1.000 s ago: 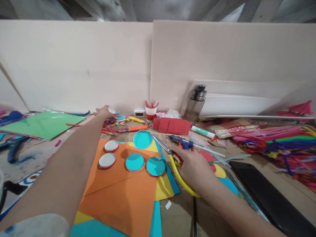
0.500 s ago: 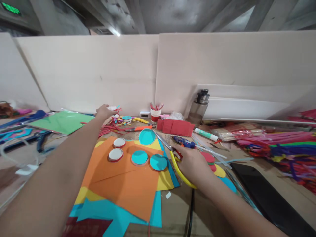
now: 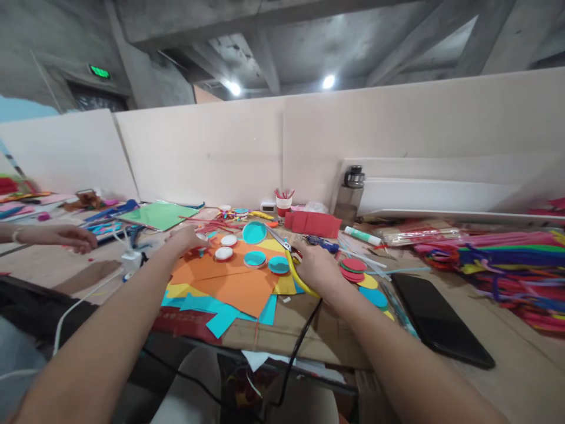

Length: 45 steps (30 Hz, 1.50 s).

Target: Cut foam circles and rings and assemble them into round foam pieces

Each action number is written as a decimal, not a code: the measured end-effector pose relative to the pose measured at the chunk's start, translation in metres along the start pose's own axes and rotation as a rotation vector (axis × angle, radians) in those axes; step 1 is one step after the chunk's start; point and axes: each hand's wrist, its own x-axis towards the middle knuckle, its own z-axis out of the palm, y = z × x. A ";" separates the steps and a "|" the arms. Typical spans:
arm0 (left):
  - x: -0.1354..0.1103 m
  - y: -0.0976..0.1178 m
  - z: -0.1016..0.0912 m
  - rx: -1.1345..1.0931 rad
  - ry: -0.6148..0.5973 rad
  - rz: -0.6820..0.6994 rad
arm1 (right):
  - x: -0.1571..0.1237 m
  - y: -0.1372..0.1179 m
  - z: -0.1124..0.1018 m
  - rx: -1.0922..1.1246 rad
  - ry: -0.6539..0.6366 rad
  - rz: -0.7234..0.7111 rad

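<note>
My left hand point(image 3: 187, 238) hovers at the left edge of the orange paper point(image 3: 220, 280), fingers curled round what looks like a small white lid. Two red-rimmed white lids point(image 3: 224, 253) lie just to its right. Three teal discs point(image 3: 255, 258) rest on the coloured sheets between my hands. My right hand point(image 3: 316, 270) grips yellow-handled scissors point(image 3: 295, 272) whose blades point up-left toward the largest teal disc point(image 3: 255, 232). Red, green and yellow paper circles point(image 3: 353, 268) lie just right of that hand.
A co-worker's hand point(image 3: 66, 237) rests on the table at far left. A black tablet point(image 3: 436, 318) lies at right, with heaped pipe cleaners point(image 3: 507, 259) behind it. Bottle point(image 3: 351, 191), red cup point(image 3: 283, 205), red box point(image 3: 313, 224) and green sheet point(image 3: 159, 215) line the back. A black cable point(image 3: 304, 330) hangs over the front edge.
My left hand has drawn back from the far wall to the orange paper. The view has pulled back and up, showing the table's front edge and a co-worker's hand.
</note>
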 end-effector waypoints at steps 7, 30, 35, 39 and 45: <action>-0.023 0.077 0.041 -0.511 0.000 0.280 | 0.004 0.009 -0.003 0.053 0.079 0.024; -0.066 0.108 0.111 -1.334 -0.519 -0.062 | 0.006 0.018 0.001 0.093 0.152 -0.003; -0.066 0.110 0.109 -1.329 -0.436 -0.037 | 0.006 0.018 -0.003 0.118 0.122 -0.022; -0.065 0.110 0.105 -1.303 -0.395 -0.009 | 0.007 0.019 -0.007 0.078 0.095 -0.015; -0.065 0.111 0.101 -1.296 -0.409 0.012 | 0.008 0.021 -0.011 -0.037 0.110 -0.017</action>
